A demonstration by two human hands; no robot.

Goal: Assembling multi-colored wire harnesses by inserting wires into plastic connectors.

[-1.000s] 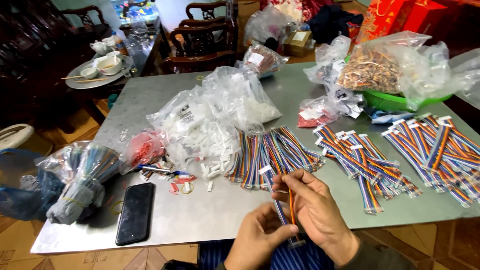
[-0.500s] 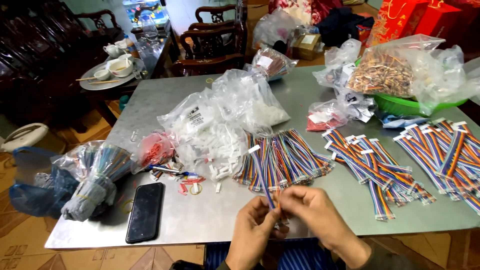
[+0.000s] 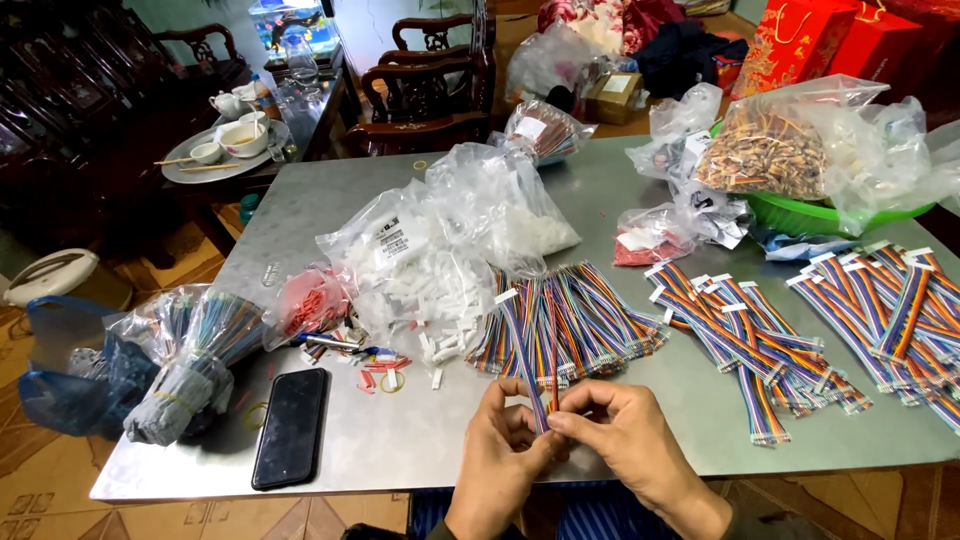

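Rainbow-coloured ribbon cable (image 3: 533, 385), pinched at its lower end between left hand (image 3: 500, 455) and right hand (image 3: 620, 450), both closed on it. Just beyond: loose cable pile (image 3: 570, 325) (easily snagged). Left of the hands: phone (image 3: 291, 427). Risk: strands splitting if tugged unevenly.

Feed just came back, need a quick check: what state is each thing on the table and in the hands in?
left hand: pinching ribbon cable
right hand: pinching same cable
ribbon cable: held upright-ish, one end white-tagged
cable pile: fanned flat
phone: screen dark, lying flat
connector bag: open, pieces spilled
green basin: holds full bags
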